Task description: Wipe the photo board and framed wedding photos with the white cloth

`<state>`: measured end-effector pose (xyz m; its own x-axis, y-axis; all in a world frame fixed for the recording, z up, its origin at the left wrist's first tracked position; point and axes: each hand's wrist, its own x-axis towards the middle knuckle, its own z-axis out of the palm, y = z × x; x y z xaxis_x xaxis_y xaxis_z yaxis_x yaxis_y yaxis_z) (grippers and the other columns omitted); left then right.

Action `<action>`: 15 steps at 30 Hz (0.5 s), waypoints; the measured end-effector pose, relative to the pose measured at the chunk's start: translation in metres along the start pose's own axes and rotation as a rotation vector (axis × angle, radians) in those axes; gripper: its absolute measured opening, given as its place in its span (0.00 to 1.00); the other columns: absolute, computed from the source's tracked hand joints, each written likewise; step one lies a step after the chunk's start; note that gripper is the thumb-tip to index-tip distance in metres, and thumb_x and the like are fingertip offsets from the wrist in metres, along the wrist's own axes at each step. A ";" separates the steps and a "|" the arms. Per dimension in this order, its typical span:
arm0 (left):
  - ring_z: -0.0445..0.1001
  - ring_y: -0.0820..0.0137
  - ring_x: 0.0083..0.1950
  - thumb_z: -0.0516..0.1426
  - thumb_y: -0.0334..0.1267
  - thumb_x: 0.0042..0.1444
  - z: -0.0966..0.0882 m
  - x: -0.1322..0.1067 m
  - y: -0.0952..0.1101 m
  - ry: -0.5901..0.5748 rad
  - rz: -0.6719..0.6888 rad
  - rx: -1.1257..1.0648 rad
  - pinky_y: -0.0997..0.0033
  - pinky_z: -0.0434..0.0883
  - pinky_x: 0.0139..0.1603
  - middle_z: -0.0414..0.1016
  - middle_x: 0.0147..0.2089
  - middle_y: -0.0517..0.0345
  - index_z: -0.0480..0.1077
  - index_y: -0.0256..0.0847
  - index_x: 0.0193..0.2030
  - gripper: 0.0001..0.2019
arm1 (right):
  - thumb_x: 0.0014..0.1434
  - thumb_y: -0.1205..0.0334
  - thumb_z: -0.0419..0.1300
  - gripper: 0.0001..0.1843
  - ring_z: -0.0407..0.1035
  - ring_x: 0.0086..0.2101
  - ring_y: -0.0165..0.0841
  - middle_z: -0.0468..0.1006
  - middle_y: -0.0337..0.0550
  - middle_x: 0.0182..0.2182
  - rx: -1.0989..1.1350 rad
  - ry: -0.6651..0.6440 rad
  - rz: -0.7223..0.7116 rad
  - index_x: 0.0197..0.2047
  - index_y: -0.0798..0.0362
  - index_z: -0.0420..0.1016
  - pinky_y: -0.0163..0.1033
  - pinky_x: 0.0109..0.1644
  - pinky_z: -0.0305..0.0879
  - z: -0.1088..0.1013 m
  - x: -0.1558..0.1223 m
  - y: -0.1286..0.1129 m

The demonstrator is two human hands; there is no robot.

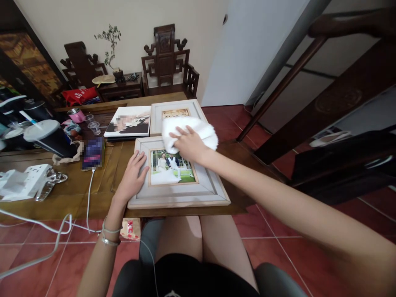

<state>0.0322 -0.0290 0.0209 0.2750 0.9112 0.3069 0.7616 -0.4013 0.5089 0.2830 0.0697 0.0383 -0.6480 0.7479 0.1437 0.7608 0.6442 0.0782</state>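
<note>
A white picture frame [182,197] with a wedding photo [173,167] lies flat on the wooden table before me. My left hand [133,175] rests on the frame's left side, fingers spread. My right hand [189,143] holds a folded, fluffy white cloth [204,134] over the frame's far edge, fingers on top of it. The cloth hides the far side of this frame and part of a second white frame [156,119] behind it. A white-edged panel with a picture [128,121] lies beside the second frame.
On the left stand a dark lidded cup [46,138] with a straw, a phone [93,153] on a charging cable, a white power strip [26,181], a pink mug [76,116] and small clear cups [94,127]. Carved wooden chairs [165,57] stand beyond the table [107,181].
</note>
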 end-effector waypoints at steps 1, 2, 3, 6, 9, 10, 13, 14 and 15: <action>0.51 0.57 0.74 0.49 0.43 0.66 0.000 0.000 0.000 0.003 0.000 0.001 0.47 0.53 0.72 0.62 0.68 0.41 0.66 0.34 0.63 0.23 | 0.54 0.77 0.51 0.23 0.48 0.67 0.50 0.65 0.51 0.65 -0.028 -0.004 0.040 0.48 0.58 0.80 0.64 0.68 0.40 -0.004 -0.011 0.010; 0.51 0.57 0.74 0.49 0.42 0.66 0.000 0.000 0.001 0.009 -0.001 -0.001 0.47 0.53 0.72 0.63 0.68 0.42 0.66 0.34 0.63 0.23 | 0.54 0.77 0.51 0.22 0.50 0.66 0.51 0.66 0.52 0.64 -0.061 -0.019 0.076 0.47 0.59 0.80 0.62 0.67 0.44 -0.009 -0.022 0.017; 0.51 0.58 0.74 0.49 0.42 0.66 0.000 0.000 0.001 0.015 -0.002 -0.004 0.47 0.53 0.72 0.63 0.68 0.43 0.66 0.35 0.63 0.22 | 0.53 0.77 0.51 0.22 0.53 0.65 0.51 0.66 0.53 0.64 -0.086 -0.040 0.103 0.46 0.60 0.81 0.60 0.67 0.48 -0.015 -0.033 0.022; 0.52 0.58 0.73 0.49 0.42 0.66 0.001 0.000 0.002 0.025 -0.012 -0.017 0.48 0.54 0.72 0.63 0.68 0.44 0.67 0.36 0.63 0.22 | 0.50 0.76 0.52 0.21 0.60 0.61 0.51 0.67 0.57 0.63 -0.070 -0.122 0.094 0.44 0.62 0.81 0.57 0.64 0.55 -0.032 -0.063 0.016; 0.52 0.58 0.73 0.49 0.41 0.65 0.001 0.000 0.003 0.022 -0.020 -0.010 0.49 0.53 0.72 0.63 0.68 0.41 0.67 0.33 0.63 0.22 | 0.48 0.75 0.54 0.18 0.61 0.61 0.50 0.71 0.55 0.60 0.022 -0.159 0.037 0.38 0.58 0.82 0.55 0.64 0.58 -0.048 -0.098 -0.012; 0.52 0.58 0.73 0.49 0.41 0.65 0.000 0.000 0.003 0.023 -0.020 -0.005 0.50 0.53 0.72 0.64 0.68 0.41 0.67 0.32 0.63 0.23 | 0.48 0.75 0.54 0.17 0.60 0.61 0.50 0.72 0.54 0.59 0.054 -0.167 0.019 0.36 0.56 0.82 0.55 0.64 0.58 -0.054 -0.111 -0.023; 0.52 0.58 0.73 0.49 0.40 0.66 0.000 -0.001 0.004 0.025 -0.015 0.017 0.49 0.53 0.72 0.64 0.68 0.41 0.66 0.31 0.63 0.23 | 0.45 0.78 0.53 0.19 0.61 0.61 0.49 0.73 0.50 0.58 0.184 -0.218 0.002 0.34 0.54 0.81 0.54 0.64 0.60 -0.075 -0.147 -0.052; 0.52 0.58 0.73 0.48 0.40 0.66 0.000 -0.001 0.004 0.025 -0.010 0.025 0.49 0.53 0.72 0.63 0.68 0.41 0.66 0.32 0.63 0.23 | 0.44 0.78 0.53 0.19 0.61 0.61 0.49 0.73 0.50 0.59 0.220 -0.239 0.008 0.33 0.54 0.81 0.54 0.64 0.61 -0.083 -0.155 -0.060; 0.52 0.58 0.73 0.48 0.41 0.66 0.000 -0.001 0.003 0.023 -0.003 0.032 0.48 0.54 0.72 0.63 0.68 0.42 0.66 0.32 0.63 0.23 | 0.44 0.79 0.52 0.19 0.62 0.61 0.49 0.72 0.51 0.59 0.250 -0.264 0.020 0.32 0.54 0.81 0.53 0.63 0.63 -0.090 -0.161 -0.065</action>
<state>0.0345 -0.0314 0.0225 0.2590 0.9099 0.3240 0.7811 -0.3947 0.4839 0.3407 -0.1067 0.0990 -0.6447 0.7550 -0.1196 0.7625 0.6242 -0.1699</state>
